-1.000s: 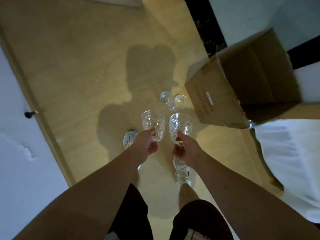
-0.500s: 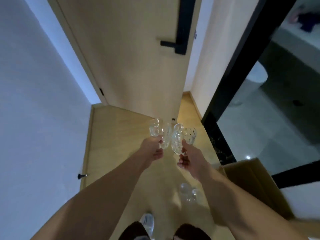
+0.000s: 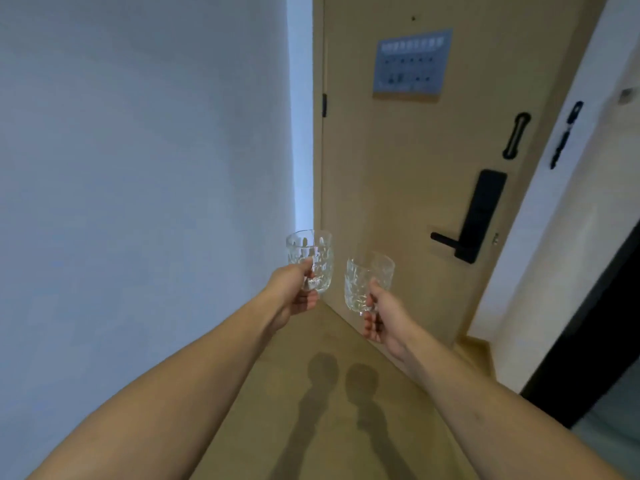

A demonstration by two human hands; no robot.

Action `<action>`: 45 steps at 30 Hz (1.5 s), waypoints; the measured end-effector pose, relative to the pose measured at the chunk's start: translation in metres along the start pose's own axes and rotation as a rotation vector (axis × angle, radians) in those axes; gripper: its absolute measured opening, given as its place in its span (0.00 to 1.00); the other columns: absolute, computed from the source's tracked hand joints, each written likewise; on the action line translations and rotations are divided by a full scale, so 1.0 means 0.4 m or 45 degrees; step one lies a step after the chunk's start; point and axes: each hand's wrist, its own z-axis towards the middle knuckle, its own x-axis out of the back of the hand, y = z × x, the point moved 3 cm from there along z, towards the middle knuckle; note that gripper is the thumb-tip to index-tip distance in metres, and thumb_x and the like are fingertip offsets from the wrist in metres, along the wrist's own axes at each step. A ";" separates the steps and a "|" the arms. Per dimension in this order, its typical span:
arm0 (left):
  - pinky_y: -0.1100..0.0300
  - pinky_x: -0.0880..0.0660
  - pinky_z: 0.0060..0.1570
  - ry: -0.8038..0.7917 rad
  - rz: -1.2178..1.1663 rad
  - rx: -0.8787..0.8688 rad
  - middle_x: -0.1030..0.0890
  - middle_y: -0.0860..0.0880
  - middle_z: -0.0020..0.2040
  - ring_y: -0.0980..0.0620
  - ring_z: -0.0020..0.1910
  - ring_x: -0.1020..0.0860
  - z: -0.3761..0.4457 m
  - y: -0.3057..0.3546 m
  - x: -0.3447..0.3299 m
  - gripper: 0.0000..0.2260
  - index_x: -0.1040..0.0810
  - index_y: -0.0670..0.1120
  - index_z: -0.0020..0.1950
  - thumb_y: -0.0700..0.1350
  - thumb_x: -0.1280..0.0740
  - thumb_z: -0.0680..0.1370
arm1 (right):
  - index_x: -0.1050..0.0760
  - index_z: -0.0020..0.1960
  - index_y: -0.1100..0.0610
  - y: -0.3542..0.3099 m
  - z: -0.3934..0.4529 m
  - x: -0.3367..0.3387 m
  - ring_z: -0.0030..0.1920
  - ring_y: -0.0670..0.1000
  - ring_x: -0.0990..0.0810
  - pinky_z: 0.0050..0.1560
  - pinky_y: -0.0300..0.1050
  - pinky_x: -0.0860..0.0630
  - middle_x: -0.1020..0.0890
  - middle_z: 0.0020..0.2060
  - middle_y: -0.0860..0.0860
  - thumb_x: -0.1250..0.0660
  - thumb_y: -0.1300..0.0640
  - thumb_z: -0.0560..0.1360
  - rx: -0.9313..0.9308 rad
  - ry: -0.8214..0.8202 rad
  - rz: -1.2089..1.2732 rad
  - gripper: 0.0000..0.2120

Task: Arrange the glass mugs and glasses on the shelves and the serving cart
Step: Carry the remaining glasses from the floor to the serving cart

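Head view: left hand (image 3: 294,292) grips one glass mug (image 3: 310,259), right hand (image 3: 382,318) another (image 3: 367,284).

I count two cut-glass mugs, one in my left hand (image 3: 291,299), the left mug (image 3: 309,260), and one in my right hand (image 3: 382,318), the right mug (image 3: 367,281). There are two hands of mine, two forearms, and two shadows on the floor. One door (image 3: 398,161), one black lever handle (image 3: 450,242), one notice (image 3: 410,64) on it.

Left hand (image 3: 294,292) grips one cut-glass mug (image 3: 310,259), right hand (image 3: 382,318) another (image 3: 367,282), both upright before the door (image 3: 415,168).
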 end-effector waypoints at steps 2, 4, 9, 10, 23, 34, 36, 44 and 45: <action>0.52 0.18 0.45 0.102 -0.042 -0.037 0.22 0.39 0.43 0.44 0.39 0.22 -0.065 0.021 0.052 0.14 0.26 0.45 0.47 0.54 0.36 0.83 | 0.33 0.40 0.53 -0.023 -0.038 -0.037 0.28 0.49 0.34 0.30 0.43 0.31 0.31 0.30 0.51 0.41 0.40 0.82 0.027 -0.102 -0.034 0.20; 0.52 0.18 0.43 0.205 -0.079 -0.061 0.22 0.39 0.43 0.43 0.40 0.23 -0.134 0.045 0.106 0.13 0.26 0.44 0.46 0.53 0.36 0.83 | 0.33 0.40 0.54 -0.039 -0.076 -0.080 0.28 0.50 0.34 0.29 0.44 0.31 0.31 0.29 0.51 0.41 0.40 0.82 0.047 -0.194 -0.056 0.20; 0.53 0.18 0.43 0.410 -0.175 -0.166 0.21 0.39 0.41 0.43 0.39 0.22 -0.313 0.080 0.258 0.13 0.26 0.45 0.45 0.53 0.35 0.82 | 0.33 0.40 0.54 -0.072 -0.177 -0.223 0.29 0.50 0.34 0.30 0.44 0.30 0.32 0.30 0.52 0.41 0.39 0.82 0.095 -0.410 -0.145 0.21; 0.52 0.18 0.45 0.445 -0.186 -0.177 0.21 0.38 0.42 0.43 0.40 0.22 -0.351 0.081 0.290 0.13 0.26 0.44 0.46 0.53 0.35 0.82 | 0.33 0.40 0.54 -0.078 -0.199 -0.257 0.28 0.50 0.34 0.30 0.43 0.30 0.32 0.30 0.52 0.40 0.39 0.82 0.104 -0.444 -0.144 0.21; 0.53 0.17 0.44 1.070 -0.360 -0.209 0.21 0.37 0.43 0.43 0.39 0.21 -1.045 -0.124 0.834 0.14 0.25 0.44 0.46 0.54 0.35 0.82 | 0.33 0.38 0.54 0.095 -0.796 -0.794 0.28 0.51 0.35 0.30 0.42 0.32 0.33 0.29 0.53 0.39 0.41 0.82 0.098 -1.055 -0.282 0.21; 0.52 0.16 0.43 1.546 -0.523 -0.203 0.20 0.36 0.47 0.42 0.41 0.19 -1.724 -0.423 1.101 0.14 0.23 0.43 0.48 0.54 0.33 0.81 | 0.31 0.39 0.55 0.406 -1.413 -1.079 0.27 0.51 0.33 0.28 0.41 0.28 0.29 0.30 0.53 0.37 0.40 0.80 -0.012 -1.513 -0.461 0.20; 0.51 0.16 0.45 1.637 -0.542 -0.189 0.21 0.36 0.47 0.42 0.41 0.19 -1.847 -0.479 1.123 0.14 0.23 0.43 0.48 0.54 0.33 0.81 | 0.30 0.40 0.56 0.460 -1.534 -1.107 0.28 0.51 0.32 0.28 0.42 0.28 0.29 0.31 0.53 0.36 0.40 0.80 -0.020 -1.600 -0.502 0.20; 0.53 0.17 0.39 1.988 -0.659 -0.182 0.19 0.36 0.45 0.42 0.39 0.17 -2.270 -0.677 1.165 0.15 0.22 0.42 0.48 0.55 0.32 0.80 | 0.31 0.41 0.56 0.648 -1.937 -1.156 0.27 0.50 0.32 0.29 0.42 0.27 0.29 0.30 0.52 0.36 0.39 0.80 -0.073 -1.936 -0.629 0.21; 0.53 0.17 0.39 2.024 -0.683 -0.180 0.19 0.36 0.44 0.42 0.39 0.17 -2.309 -0.696 1.163 0.15 0.22 0.42 0.49 0.55 0.32 0.80 | 0.31 0.41 0.56 0.668 -1.978 -1.158 0.27 0.50 0.32 0.29 0.42 0.27 0.29 0.30 0.52 0.36 0.39 0.80 -0.080 -1.968 -0.645 0.21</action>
